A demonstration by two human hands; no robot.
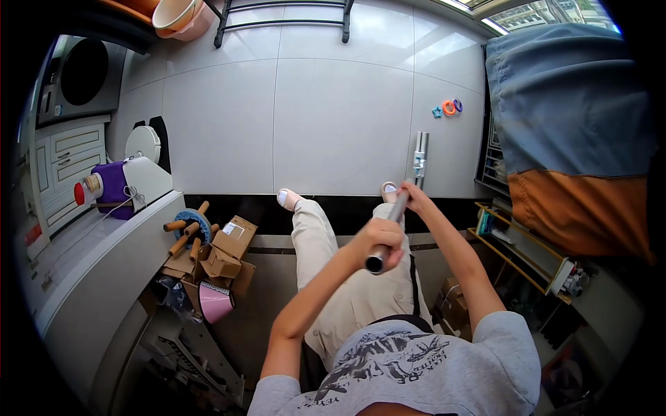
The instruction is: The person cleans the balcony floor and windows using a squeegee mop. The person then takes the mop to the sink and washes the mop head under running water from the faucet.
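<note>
A washer (84, 71) is standing beyond the left edge of the floor (222, 125), with a white cabinet (71, 156) standing nearer the person. A white disc (143, 143) is standing by that edge. A blue stool (191, 229), upturned, is lying against cartons (232, 239) outside the floor's near left corner; a pink cone (216, 303) is lying below them. A bucket (186, 21) is occupying the far left corner, and a black rack (283, 25) is standing along the far edge. The left hand (378, 241) is wrapping tightly around a metal pole (400, 206), just behind its open near end. The pole is extending across the floor's near edge, toward the right side; its far end is showing two parallel tubes. Whether that end is touching the floor cannot be told. The right hand (415, 197) is gripping the pole farther along, its fingers curling around the shaft. Toy rings (449, 107) and a star (437, 111) are lying near the floor's right edge, where a blue-and-orange cover (569, 111) is hanging.
</note>
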